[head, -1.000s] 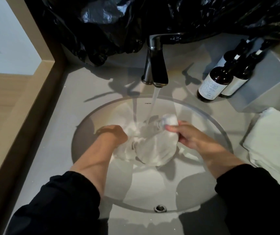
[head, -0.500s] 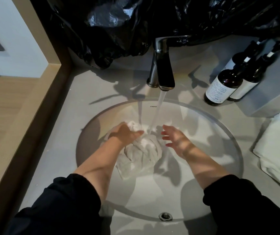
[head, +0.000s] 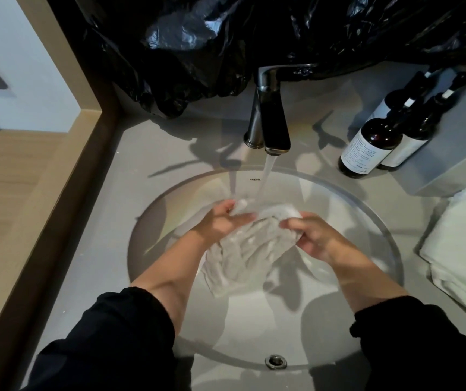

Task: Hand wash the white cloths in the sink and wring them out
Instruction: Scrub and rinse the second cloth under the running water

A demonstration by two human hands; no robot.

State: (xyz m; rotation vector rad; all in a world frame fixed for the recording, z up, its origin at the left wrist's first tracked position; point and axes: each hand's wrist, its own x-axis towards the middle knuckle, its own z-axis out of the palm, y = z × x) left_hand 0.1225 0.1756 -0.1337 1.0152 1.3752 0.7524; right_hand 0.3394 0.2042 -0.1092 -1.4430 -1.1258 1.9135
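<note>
A wet white cloth (head: pixel 250 249) hangs bunched over the round white sink (head: pixel 257 328), under water running from the dark faucet (head: pixel 272 119). My left hand (head: pixel 223 220) grips the cloth's upper left part, thumb toward the stream. My right hand (head: pixel 309 235) is shut on the cloth's upper right corner. The cloth's lower end drapes down toward the basin between my forearms.
Folded white cloths (head: pixel 463 249) lie on the counter at the right. Two dark pump bottles (head: pixel 373 145) stand beside a grey box (head: pixel 457 153). A black plastic bag (head: pixel 226 38) covers the back wall. A wooden ledge (head: pixel 37 221) borders the left. An overflow drain (head: pixel 276 361) sits at the near rim.
My right hand, which had let go half a second ago, has taken hold of the cloth again. Both hands have spread the cloth wider under the stream.
</note>
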